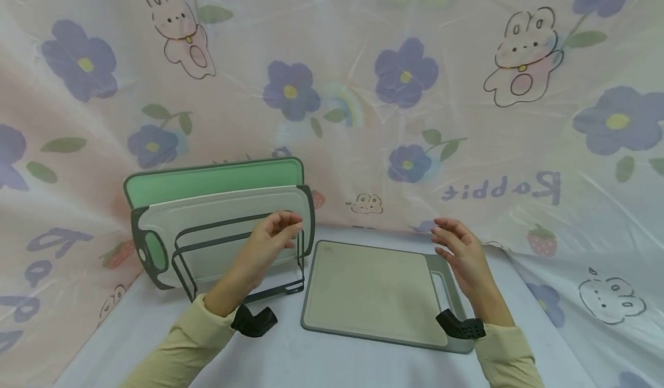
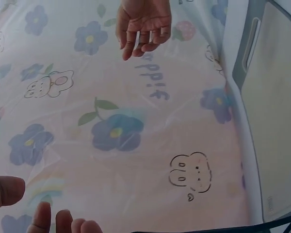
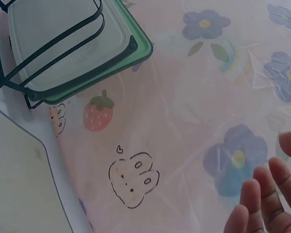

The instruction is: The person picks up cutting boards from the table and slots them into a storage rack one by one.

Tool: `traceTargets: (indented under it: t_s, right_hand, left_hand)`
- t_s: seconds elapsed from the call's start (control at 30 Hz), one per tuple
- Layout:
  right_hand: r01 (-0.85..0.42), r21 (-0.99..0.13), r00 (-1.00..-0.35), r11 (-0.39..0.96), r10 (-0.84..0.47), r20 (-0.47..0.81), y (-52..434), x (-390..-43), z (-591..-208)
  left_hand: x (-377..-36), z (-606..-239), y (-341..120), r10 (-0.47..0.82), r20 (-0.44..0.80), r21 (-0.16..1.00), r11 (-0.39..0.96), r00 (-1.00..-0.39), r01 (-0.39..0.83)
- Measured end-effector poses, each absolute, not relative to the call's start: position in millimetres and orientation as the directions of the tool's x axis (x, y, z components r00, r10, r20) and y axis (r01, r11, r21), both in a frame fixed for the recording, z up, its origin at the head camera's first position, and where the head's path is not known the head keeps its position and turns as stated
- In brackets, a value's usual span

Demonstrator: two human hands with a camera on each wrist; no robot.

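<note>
A grey-rimmed beige cutting board (image 1: 373,290) lies flat on the table, with its handle slot on the right. To its left a dark wire rack (image 1: 233,261) holds a white board (image 1: 223,226) and a green board (image 1: 207,180) upright. My left hand (image 1: 272,235) hovers in front of the rack's right end, fingers loosely curled and holding nothing. My right hand (image 1: 459,247) hovers above the flat board's handle end, fingers relaxed and empty. The left wrist view shows my right hand (image 2: 143,24) open; my right hand's fingertips (image 3: 262,204) show in the right wrist view.
A pink sheet with purple flowers and rabbits (image 1: 404,88) hangs behind and at both sides. The table (image 1: 290,359) is covered in pale cloth. The rack (image 3: 53,53) stands close to the flat board's (image 3: 14,184) left edge.
</note>
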State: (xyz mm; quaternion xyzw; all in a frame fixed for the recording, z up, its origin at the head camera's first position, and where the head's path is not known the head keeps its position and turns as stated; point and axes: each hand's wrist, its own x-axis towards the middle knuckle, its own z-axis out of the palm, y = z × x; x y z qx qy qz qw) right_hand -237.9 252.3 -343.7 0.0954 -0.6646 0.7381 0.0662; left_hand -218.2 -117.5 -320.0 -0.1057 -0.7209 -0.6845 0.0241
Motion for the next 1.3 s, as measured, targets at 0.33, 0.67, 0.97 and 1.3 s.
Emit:
traceTargets:
  t_s: [0.33,0.67,0.97,1.3]
  right_hand:
    - [-0.211,-0.976,-0.977,-0.051,0.039,0.210,271.8,-234.6,-358.7]
    - [-0.191,-0.981,-0.979,-0.010,0.073,0.190,288.3,-230.5,-376.6]
    - [-0.114,-0.992,-0.986,0.046,0.120,0.119,301.9,-228.3,-396.3]
    - [-0.014,-0.987,-0.990,0.157,0.140,0.036,314.8,-225.1,-416.2]
  left_hand:
    - [-222.8,-350.2,-92.4,0.109,0.190,0.970,0.135,-0.976,0.204]
    - [-231.2,-385.6,-76.4,0.083,0.208,0.956,0.192,-0.975,0.221]
    - [-233.4,-415.5,-66.7,0.035,0.170,0.955,0.242,-0.985,0.174]
    - [-229.7,-440.5,-51.9,0.010,0.194,0.920,0.344,-0.981,0.186]
